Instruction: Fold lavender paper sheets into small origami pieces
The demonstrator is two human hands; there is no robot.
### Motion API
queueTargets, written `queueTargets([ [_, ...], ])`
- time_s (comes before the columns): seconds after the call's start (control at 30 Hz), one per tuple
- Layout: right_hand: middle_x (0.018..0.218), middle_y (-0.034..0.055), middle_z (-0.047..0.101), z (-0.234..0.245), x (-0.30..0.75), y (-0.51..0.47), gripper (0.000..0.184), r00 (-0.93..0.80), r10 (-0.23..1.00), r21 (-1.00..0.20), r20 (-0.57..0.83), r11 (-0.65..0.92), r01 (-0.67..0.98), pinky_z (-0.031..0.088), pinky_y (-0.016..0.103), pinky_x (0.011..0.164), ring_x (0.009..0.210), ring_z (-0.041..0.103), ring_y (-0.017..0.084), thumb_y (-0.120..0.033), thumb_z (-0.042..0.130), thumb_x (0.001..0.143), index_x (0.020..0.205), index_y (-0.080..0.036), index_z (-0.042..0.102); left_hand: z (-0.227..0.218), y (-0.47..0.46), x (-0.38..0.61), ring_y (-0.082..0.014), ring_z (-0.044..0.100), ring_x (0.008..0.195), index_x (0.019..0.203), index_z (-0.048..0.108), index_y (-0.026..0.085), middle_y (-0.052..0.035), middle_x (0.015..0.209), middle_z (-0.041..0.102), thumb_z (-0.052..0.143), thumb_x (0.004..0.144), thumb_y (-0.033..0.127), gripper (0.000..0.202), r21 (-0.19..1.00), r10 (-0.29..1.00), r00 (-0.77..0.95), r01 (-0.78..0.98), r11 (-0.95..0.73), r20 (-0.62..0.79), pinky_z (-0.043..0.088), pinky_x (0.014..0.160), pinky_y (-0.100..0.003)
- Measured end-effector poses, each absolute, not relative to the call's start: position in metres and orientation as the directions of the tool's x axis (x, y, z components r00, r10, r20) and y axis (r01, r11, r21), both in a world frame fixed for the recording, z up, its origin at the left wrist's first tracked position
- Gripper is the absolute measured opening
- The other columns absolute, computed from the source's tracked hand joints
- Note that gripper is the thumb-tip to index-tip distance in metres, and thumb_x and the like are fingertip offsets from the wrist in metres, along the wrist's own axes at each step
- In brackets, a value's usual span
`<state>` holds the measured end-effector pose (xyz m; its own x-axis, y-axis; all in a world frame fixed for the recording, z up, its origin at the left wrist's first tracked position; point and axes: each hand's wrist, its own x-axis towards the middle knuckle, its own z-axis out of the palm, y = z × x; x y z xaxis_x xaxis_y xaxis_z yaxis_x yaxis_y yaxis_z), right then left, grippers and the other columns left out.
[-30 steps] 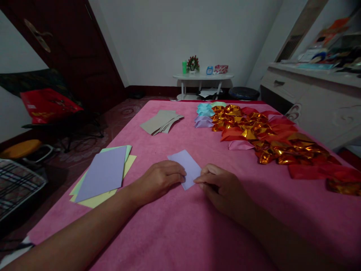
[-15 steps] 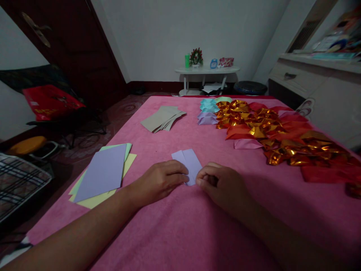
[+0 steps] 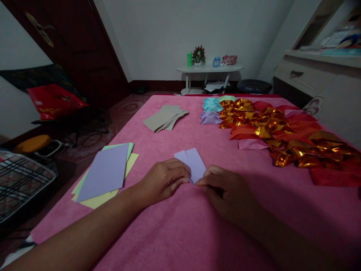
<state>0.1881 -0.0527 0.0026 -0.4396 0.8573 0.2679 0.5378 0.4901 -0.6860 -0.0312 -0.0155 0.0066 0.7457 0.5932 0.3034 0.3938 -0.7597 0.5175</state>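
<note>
A partly folded sheet of lilac paper (image 3: 195, 162) lies on the pink cloth between my hands, a lengthwise fold line showing on it. My left hand (image 3: 169, 177) is closed on its left near edge, fingertips on the small folded end. From the right, my right hand (image 3: 225, 188) pinches the near right corner between thumb and forefinger. The near end of the paper is partly hidden by my fingers. Left of my left arm lies a stack of lilac paper (image 3: 105, 171) with green and yellow sheets under it.
Grey-beige paper sheets (image 3: 163, 118) fan out farther back. Folded paper pieces in gold foil (image 3: 279, 158), red (image 3: 334, 177), blue (image 3: 212, 105) and lilac (image 3: 210, 118) cover the right side of the pink cloth (image 3: 158, 241). Beyond stands a white side table (image 3: 210, 69).
My right fingers have shifted along the near edge toward my left fingertips, and the near end looks more folded. The whole view has swung slightly, moving everything a little to the right.
</note>
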Motion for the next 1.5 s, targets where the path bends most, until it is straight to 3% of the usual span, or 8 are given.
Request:
queueTargets([
  [0.37, 0.074, -0.0010, 0.059, 0.005, 0.184, -0.054, 0.016, -0.365, 0.908, -0.663, 0.206, 0.404, 0.631, 0.033, 0.024, 0.057, 0.065, 0.052, 0.011, -0.008, 0.055, 0.075, 0.075, -0.021, 0.065, 0.003, -0.011, -0.024, -0.0178, 0.054, 0.093, 0.084, 0.060, 0.017, -0.0054, 0.096, 0.060, 0.052, 0.089, 0.028, 0.014, 0.533, 0.711, 0.642, 0.510, -0.676, 0.287, 0.044, 0.082, -0.031],
  [0.67, 0.072, -0.0018, 0.060, 0.007, 0.181, -0.054, 0.010, -0.316, 0.936, -0.650, 0.156, 0.338, 0.681, 0.032, 0.024, 0.058, 0.064, 0.052, 0.011, -0.013, 0.059, 0.074, 0.068, -0.020, 0.062, 0.002, -0.008, -0.021, -0.0178, 0.054, 0.093, 0.069, 0.060, 0.016, -0.0047, 0.096, 0.057, 0.064, 0.080, 0.026, 0.015, 0.661, 0.803, 0.536, 0.506, -0.554, 0.262, 0.043, 0.081, -0.031],
  [1.03, 0.074, -0.0006, 0.060, 0.007, 0.182, -0.056, 0.011, -0.351, 0.917, -0.635, 0.191, 0.388, 0.668, 0.033, 0.025, 0.060, 0.067, 0.052, 0.012, -0.014, 0.058, 0.079, 0.072, -0.020, 0.063, 0.006, -0.004, -0.030, -0.0203, 0.052, 0.104, 0.074, 0.069, 0.018, -0.0071, 0.108, 0.057, 0.065, 0.080, 0.025, 0.010, 0.757, 0.771, 0.601, 0.398, -0.518, 0.212, 0.042, 0.090, -0.037],
  [1.27, 0.073, 0.0020, 0.057, 0.005, 0.182, -0.061, 0.018, -0.448, 0.862, -0.519, 0.239, 0.503, 0.691, 0.030, 0.027, 0.060, 0.066, 0.049, 0.013, -0.015, 0.053, 0.085, 0.074, -0.019, 0.067, 0.007, -0.003, -0.031, -0.0199, 0.052, 0.105, 0.078, 0.072, 0.020, -0.0071, 0.109, 0.057, 0.066, 0.080, 0.025, 0.008, 0.770, 0.765, 0.617, 0.391, -0.504, 0.188, 0.041, 0.093, -0.037],
  [1.5, 0.074, 0.0033, 0.057, 0.009, 0.178, -0.068, 0.016, -0.459, 0.855, -0.417, 0.240, 0.518, 0.747, 0.026, 0.028, 0.057, 0.065, 0.047, 0.013, -0.014, 0.052, 0.083, 0.072, -0.017, 0.064, 0.009, -0.006, -0.027, -0.0194, 0.053, 0.102, 0.072, 0.067, 0.017, -0.0070, 0.107, 0.058, 0.063, 0.080, 0.021, 0.010, 0.735, 0.779, 0.591, 0.430, -0.525, 0.210, 0.042, 0.090, -0.036],
])
